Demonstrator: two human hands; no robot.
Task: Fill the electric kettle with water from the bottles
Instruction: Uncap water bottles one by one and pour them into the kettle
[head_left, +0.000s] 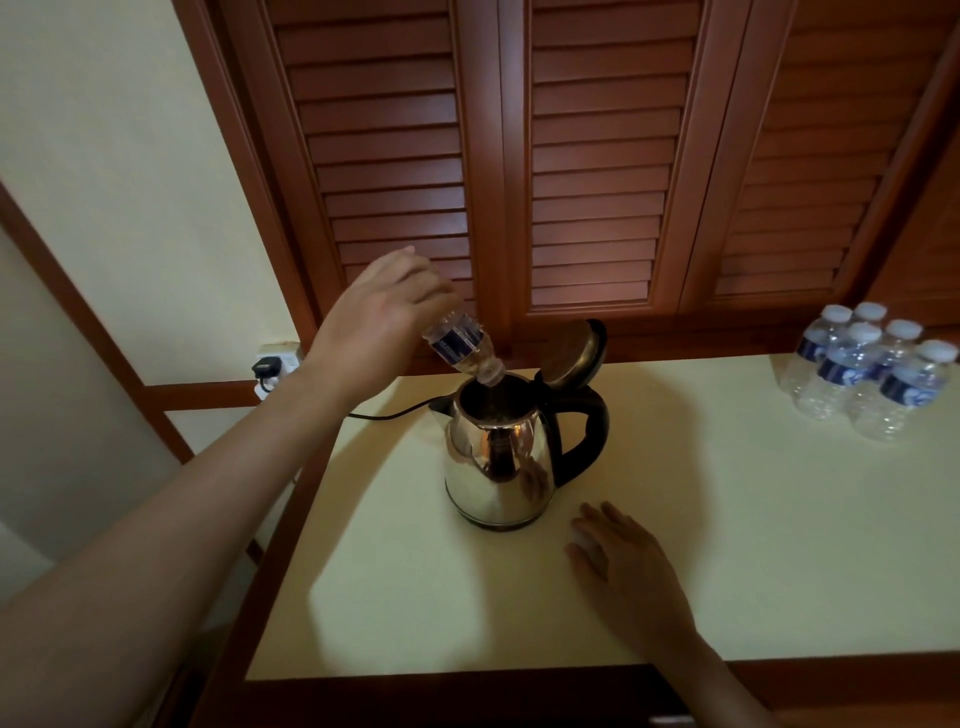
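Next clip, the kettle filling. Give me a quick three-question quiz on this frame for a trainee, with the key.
1. True or false: the lid of the kettle is closed.
2. Which hand tilts the bottle mouth-down over the kettle's opening? A) left B) right C) both
3. Fill in: the capped bottles stand on the table on the kettle's ____ side (handle or spout).

Key
1. False: the lid stands tipped open.
2. A: the left hand grips it; the right hand lies on the table.
3. Handle.
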